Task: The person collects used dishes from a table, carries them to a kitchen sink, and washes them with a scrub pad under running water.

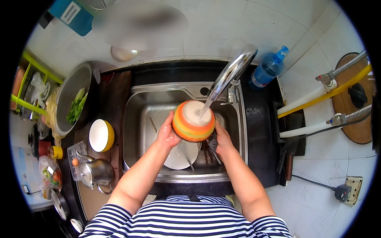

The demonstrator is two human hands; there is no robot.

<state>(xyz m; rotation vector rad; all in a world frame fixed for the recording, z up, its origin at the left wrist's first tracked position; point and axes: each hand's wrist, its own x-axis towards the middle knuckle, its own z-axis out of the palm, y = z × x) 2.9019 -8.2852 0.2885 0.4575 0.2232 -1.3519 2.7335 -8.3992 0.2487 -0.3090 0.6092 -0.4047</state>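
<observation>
Both my hands hold an orange-striped bowl (193, 132) upside down over the stainless steel sink (140, 110). My left hand (169, 134) grips its left side, and my right hand (223, 139) holds the right side along with a dark steel wool scourer (212, 141). From the chrome faucet (232, 74), water runs onto the bowl's pale base. Below, a white plate (178, 157) lies in the sink with a utensil handle (190, 165) across it. Several chopsticks (204, 153) rest to the right of the plate, partly hidden by the bowl and my right hand.
Left of the sink stand a yellow bowl (110, 135), a metal kettle (99, 172), an egg tray (71, 151) and a large pot (64, 104) with leafy greens (77, 107). A blue pump bottle (266, 71) stands behind right. A knife handle (288, 166) shows at the right counter edge.
</observation>
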